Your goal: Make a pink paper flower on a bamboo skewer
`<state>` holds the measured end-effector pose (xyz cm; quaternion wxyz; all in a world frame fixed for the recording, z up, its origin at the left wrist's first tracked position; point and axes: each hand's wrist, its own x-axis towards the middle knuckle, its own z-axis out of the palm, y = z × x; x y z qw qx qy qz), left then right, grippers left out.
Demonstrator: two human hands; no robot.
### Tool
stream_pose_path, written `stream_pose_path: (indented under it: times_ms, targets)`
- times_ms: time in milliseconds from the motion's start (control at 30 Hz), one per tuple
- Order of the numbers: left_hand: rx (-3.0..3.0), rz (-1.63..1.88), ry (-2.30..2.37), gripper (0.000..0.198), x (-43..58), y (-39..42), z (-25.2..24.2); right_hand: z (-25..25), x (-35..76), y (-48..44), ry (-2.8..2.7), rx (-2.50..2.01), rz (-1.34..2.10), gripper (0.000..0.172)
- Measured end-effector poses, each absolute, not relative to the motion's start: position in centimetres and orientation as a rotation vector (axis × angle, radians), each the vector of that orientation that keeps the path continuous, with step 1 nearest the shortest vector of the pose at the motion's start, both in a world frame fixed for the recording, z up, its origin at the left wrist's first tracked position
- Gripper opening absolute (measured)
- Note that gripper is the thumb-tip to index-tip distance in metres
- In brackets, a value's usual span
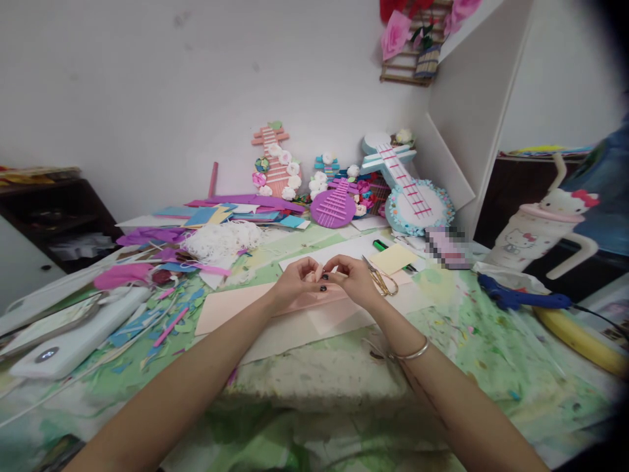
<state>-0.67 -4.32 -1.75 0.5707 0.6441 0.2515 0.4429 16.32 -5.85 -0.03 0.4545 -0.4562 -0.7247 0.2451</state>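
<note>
My left hand (pixel 295 285) and my right hand (pixel 351 278) meet over the middle of the table, both closed at the fingertips. Pinched between them is a small pale pink curled piece (pixel 318 271), partly hidden by the fingers; I cannot tell if it is paper or foam. Beneath the hands lies a pale pink sheet (pixel 216 311) on top of white paper (pixel 275 342). Close to the right hand are gold-handled scissors (pixel 382 280), a pale yellow square of paper (pixel 394 259) and a green cutter or marker (pixel 379 245).
On the left lie a white power bank (pixel 81 334), white shredded strands (pixel 223 242) and coloured scraps (pixel 170 326). Lute-shaped crafts (pixel 334 208) lean along the wall. At right are a blue glue gun (pixel 521 296) with its cord, a banana (pixel 580 337) and a handled cup (pixel 535 233).
</note>
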Motion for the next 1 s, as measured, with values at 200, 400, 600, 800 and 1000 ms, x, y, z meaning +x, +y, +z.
stream_pose_path:
  times_ms: [200, 400, 600, 800, 1000]
  targets:
    - [1.494, 1.037, 0.561, 0.034, -0.60, -4.26, -1.93, 0.00, 16.36, -5.80, -1.773, -1.117, 0.628, 0.009]
    - [1.448, 0.998, 0.541, 0.033, -0.57, -4.54, -1.68, -0.11, 16.31, -5.68, -1.766, -1.144, 0.621, 0.009]
    - [1.440, 1.005, 0.547, 0.032, -0.51, -4.70, -1.40, -0.11, 16.24, -5.75, -1.743, -1.162, 0.638, 0.014]
    - [1.433, 1.002, 0.528, 0.032, -0.56, -4.63, -1.53, -0.34, 16.28, -5.57, -1.730, -1.152, 0.613, 0.012]
    - [1.413, 0.983, 0.519, 0.032, -0.56, -4.64, -1.70, -0.19, 16.30, -5.70, -1.752, -1.145, 0.608, 0.011]
